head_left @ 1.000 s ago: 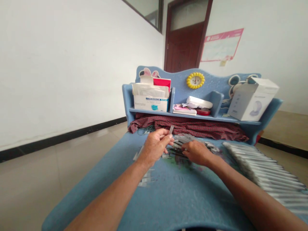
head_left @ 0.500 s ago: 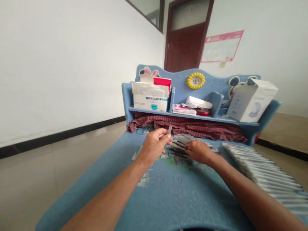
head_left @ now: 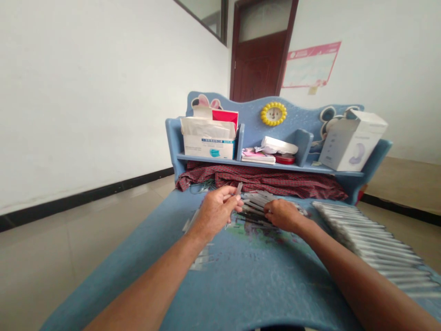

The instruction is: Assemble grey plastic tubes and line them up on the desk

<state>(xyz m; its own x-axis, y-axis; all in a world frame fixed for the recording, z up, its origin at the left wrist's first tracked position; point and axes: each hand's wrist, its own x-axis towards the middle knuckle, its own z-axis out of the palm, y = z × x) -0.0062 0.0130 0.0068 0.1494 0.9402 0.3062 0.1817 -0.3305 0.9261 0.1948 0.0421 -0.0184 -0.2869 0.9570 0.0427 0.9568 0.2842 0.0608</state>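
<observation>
My left hand (head_left: pixel 220 206) is closed, thumb against fingers, on a small translucent plastic piece (head_left: pixel 239 187) whose end sticks up past the fingertips. My right hand (head_left: pixel 283 213) has its fingers pinched together at the right side of a pile of thin grey and black pen-like sticks (head_left: pixel 255 204). Whether a stick is between those fingers is hidden. Under and beside my left forearm lie small clear plastic pieces (head_left: pixel 200 261). A long row of grey pen-like sticks (head_left: pixel 372 239) lies side by side to the right of my right forearm.
The blue desk (head_left: pixel 234 294) has a raised shelf holding a face-mask box (head_left: pixel 208 141), papers (head_left: pixel 258 156), a red tin (head_left: pixel 285 159) and a white box (head_left: pixel 353 142). Checkered cloth (head_left: pixel 268 180) is bunched beneath the shelf. A yellow clock (head_left: pixel 274 114) is on the backboard.
The whole view has shifted slightly, so the desk and shelf appear further left. My left hand still grips the translucent piece, and my right hand stays at the pile.
</observation>
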